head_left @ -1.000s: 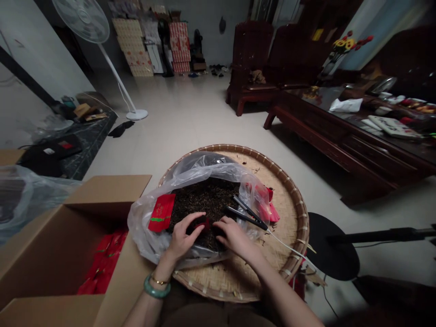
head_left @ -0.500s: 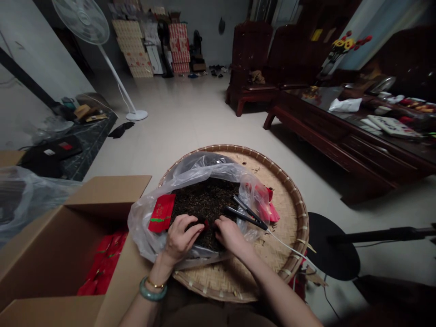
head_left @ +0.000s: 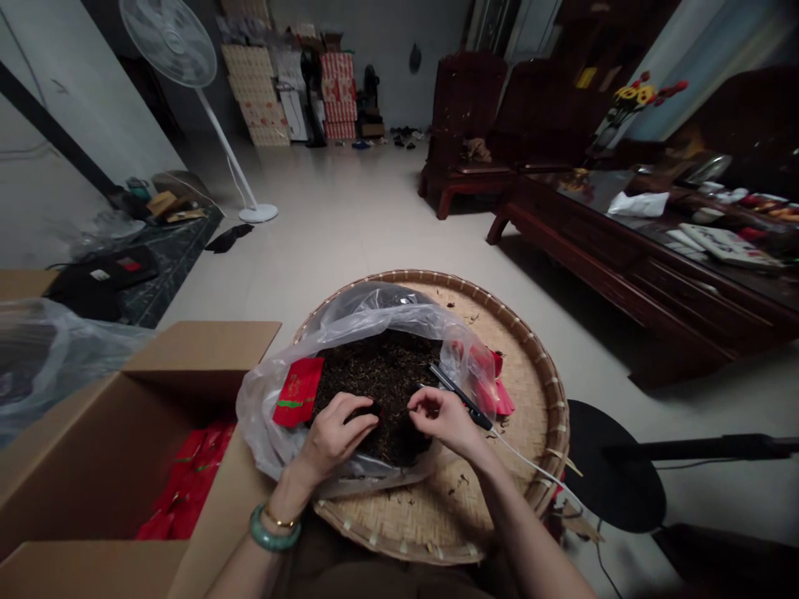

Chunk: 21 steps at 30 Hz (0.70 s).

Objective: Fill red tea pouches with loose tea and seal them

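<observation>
A round woven bamboo tray [head_left: 530, 366] holds a clear plastic bag [head_left: 368, 320] opened over a heap of dark loose tea leaves [head_left: 387, 374]. My left hand [head_left: 334, 433] is curled over something dark at the near edge of the heap; what it holds is hidden. My right hand [head_left: 446, 416] is lifted slightly, fingers pinched on something small I cannot make out. A black clamp-like tool with a white cord [head_left: 459, 391] lies just right of my right hand. A red packet [head_left: 298, 391] rests on the bag's left side.
An open cardboard box [head_left: 125, 433] with several red packets [head_left: 187, 482] stands at the left. More red packets [head_left: 496, 387] lie under the bag's right side. A black round stool [head_left: 615, 466] is at the right, a dark wooden table [head_left: 655, 258] beyond, a standing fan [head_left: 187, 66] far left.
My right hand has lifted off the tea and pinched its fingers. The red piece between my hands is no longer visible. The view shifted slightly.
</observation>
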Each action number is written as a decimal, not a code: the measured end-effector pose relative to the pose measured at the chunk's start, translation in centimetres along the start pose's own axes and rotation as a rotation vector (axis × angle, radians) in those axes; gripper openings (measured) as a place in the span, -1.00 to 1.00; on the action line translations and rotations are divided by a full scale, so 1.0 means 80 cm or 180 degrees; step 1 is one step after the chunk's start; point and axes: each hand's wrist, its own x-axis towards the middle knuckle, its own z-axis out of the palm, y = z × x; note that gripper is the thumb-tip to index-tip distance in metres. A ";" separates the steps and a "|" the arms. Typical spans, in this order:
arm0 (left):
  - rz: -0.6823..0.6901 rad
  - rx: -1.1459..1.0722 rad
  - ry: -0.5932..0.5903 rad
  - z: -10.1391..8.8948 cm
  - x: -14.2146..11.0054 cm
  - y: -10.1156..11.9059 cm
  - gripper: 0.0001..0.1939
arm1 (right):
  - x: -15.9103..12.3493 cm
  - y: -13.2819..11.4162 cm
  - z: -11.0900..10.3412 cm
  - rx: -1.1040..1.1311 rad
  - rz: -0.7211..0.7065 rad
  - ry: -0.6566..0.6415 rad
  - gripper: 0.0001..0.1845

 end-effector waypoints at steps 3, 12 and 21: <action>-0.0171 -0.0084 -0.0156 -0.003 0.002 0.000 -0.89 | -0.001 -0.003 0.006 -0.1097 -0.0156 -0.0143 -0.83; -0.0300 -0.0112 -0.0731 -0.024 0.014 0.008 -0.82 | 0.009 0.012 0.036 -0.2497 0.0121 -0.0399 -0.82; -0.0244 -0.0073 -0.0581 -0.023 0.015 0.006 -0.82 | 0.013 0.028 0.024 -0.1521 -0.0244 0.0103 -0.83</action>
